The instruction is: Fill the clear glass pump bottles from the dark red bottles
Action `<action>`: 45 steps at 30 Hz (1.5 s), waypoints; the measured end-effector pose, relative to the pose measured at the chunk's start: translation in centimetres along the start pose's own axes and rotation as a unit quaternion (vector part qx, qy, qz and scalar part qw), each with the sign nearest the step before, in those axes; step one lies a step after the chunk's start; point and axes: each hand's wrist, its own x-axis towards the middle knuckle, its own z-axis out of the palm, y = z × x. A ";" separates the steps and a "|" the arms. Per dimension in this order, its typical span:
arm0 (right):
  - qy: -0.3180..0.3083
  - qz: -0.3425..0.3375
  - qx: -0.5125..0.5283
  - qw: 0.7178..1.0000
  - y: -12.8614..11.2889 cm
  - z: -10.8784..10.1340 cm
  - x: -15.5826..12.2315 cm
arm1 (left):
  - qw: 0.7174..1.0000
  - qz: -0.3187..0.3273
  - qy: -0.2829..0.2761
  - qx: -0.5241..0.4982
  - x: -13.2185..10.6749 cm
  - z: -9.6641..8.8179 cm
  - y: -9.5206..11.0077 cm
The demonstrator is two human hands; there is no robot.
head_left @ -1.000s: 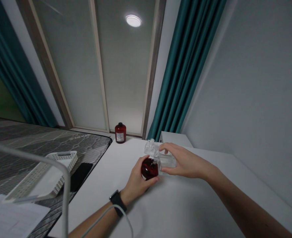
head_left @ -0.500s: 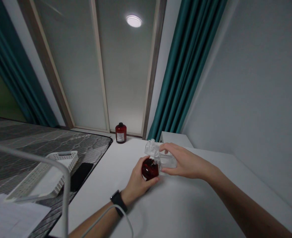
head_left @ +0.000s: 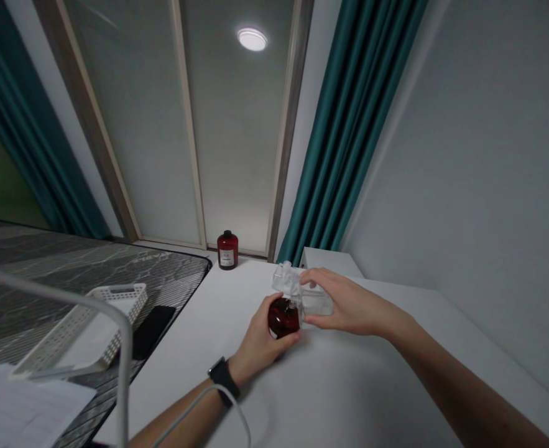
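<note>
My left hand (head_left: 267, 339) is wrapped round a dark red bottle (head_left: 284, 318), which is tilted with its neck to the right. In my right hand (head_left: 332, 302) is a clear bottle (head_left: 318, 303), lying on its side with its mouth end at the red bottle's neck. Whether the two mouths touch, I cannot tell. Just beyond them on the white table stands another clear bottle (head_left: 285, 278), partly hidden. Farther back a second red bottle (head_left: 227, 251) with a black cap and a white label stands upright.
A white perforated basket (head_left: 134, 305) lies at the left, with a black flat object (head_left: 152, 333) beside it. Paper sheets (head_left: 27, 407) are at the lower left. A grey curved tube (head_left: 124, 367) and a cable (head_left: 209, 391) cross the foreground. A white box (head_left: 332, 261) stands behind the table.
Both hands and the bottles they hold have shifted very slightly to the right. Otherwise the scene looks the same.
</note>
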 end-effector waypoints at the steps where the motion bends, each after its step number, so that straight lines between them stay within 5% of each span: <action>1: 0.000 -0.001 0.000 1.000 0.0 0.0 0.0 | 1.000 -0.001 -0.004 -0.003 0.0 0.0 -0.1; 45: -0.012 -0.004 0.001 1.000 -0.3 -0.6 -0.2 | 0.998 0.001 -0.048 -0.026 -0.1 -0.1 -0.6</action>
